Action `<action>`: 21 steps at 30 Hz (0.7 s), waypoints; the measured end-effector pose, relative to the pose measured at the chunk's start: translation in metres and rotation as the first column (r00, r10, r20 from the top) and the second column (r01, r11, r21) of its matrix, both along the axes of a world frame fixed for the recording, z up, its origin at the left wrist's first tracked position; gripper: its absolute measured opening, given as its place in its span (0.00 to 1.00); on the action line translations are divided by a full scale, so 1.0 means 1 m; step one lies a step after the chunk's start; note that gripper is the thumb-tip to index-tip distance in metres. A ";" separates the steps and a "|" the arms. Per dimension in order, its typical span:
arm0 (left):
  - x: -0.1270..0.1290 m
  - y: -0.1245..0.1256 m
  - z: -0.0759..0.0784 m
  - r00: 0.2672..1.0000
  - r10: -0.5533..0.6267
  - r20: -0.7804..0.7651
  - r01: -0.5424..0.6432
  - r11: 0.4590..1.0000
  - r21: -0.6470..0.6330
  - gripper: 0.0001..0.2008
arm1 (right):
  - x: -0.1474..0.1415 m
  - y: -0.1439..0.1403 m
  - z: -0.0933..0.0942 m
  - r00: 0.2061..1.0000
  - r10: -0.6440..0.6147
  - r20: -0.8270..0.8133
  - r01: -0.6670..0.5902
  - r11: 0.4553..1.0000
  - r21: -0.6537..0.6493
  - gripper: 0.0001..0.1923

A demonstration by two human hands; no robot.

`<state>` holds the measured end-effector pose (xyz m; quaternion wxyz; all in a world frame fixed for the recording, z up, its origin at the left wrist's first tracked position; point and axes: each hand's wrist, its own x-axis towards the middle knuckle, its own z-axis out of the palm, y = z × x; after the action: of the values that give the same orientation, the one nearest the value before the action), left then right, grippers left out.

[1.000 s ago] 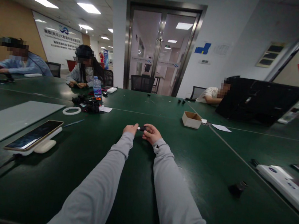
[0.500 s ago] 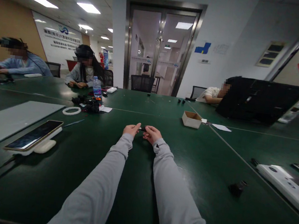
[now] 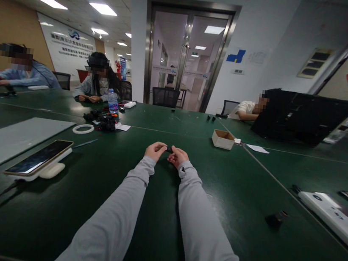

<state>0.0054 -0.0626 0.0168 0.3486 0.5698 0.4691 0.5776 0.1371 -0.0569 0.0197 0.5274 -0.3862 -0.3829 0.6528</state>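
Note:
Between my two hands is a small black piece [image 3: 169,149], too small for me to make out its kind. My left hand [image 3: 156,151] pinches its left end between thumb and fingers. From the other side, my right hand [image 3: 178,156] grips it with thumb and forefinger, the other fingers curled in. Both hands are just above the green table [image 3: 163,214], and the fingers cover most of the piece.
To the left lie a phone [image 3: 42,158] on a white stand, a grey board [image 3: 15,139] and a white ring [image 3: 83,129]. A small open box [image 3: 223,140], a black object [image 3: 277,219] and a white device [image 3: 332,217] lie rightward. Several people sit around the table.
My left hand has shifted slightly right, its fingertips now lying closer to the black piece and the right hand. The right hand has barely moved.

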 end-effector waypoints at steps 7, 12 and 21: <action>0.000 0.002 0.001 0.996 0.068 0.048 -0.062 0.992 -0.111 0.13 | -0.002 0.006 -0.008 1.000 0.031 -0.004 -0.030 0.998 0.055 0.13; 0.000 0.006 -0.003 0.989 0.107 0.101 -0.084 0.974 -0.210 0.16 | -0.003 0.004 -0.009 0.999 0.038 -0.004 -0.037 0.994 0.101 0.13; -0.004 0.014 -0.011 0.980 0.190 0.053 -0.171 0.951 -0.258 0.23 | -0.002 0.003 -0.011 0.997 0.073 0.034 -0.078 0.979 0.189 0.20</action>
<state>0.0013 -0.0484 0.0057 0.3819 0.4528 0.5751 0.5642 0.1349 -0.0535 0.0092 0.5314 -0.3279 -0.4649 0.6276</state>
